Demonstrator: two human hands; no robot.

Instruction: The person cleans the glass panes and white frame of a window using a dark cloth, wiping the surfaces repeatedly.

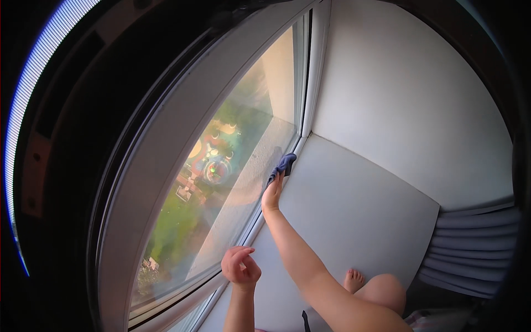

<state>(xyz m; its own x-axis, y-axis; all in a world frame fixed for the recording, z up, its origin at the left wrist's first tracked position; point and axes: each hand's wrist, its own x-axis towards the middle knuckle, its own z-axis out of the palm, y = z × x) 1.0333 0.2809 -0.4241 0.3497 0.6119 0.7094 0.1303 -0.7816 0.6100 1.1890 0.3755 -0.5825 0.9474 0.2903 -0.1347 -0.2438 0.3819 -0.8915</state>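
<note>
A dark blue cloth (284, 164) is bunched under the fingers of my right hand (272, 195). That hand reaches forward with the arm outstretched and presses the cloth against the lower edge of the window frame, near the far corner; its fingertips are partly hidden by the fabric. My left hand (241, 266) is raised nearer to me, beside the lower window frame (188, 296). Its fingers curl loosely inward, and I see nothing in them. The window pane (221, 160) stands to the left of both hands.
A wide pale sill (343, 205) lies right of the window, meeting a white wall (409, 88) at the far side. Gray curtain folds (470, 246) hang at the right. My bare foot (354, 280) and knee rest on the sill's near part. Greenery shows far below outside.
</note>
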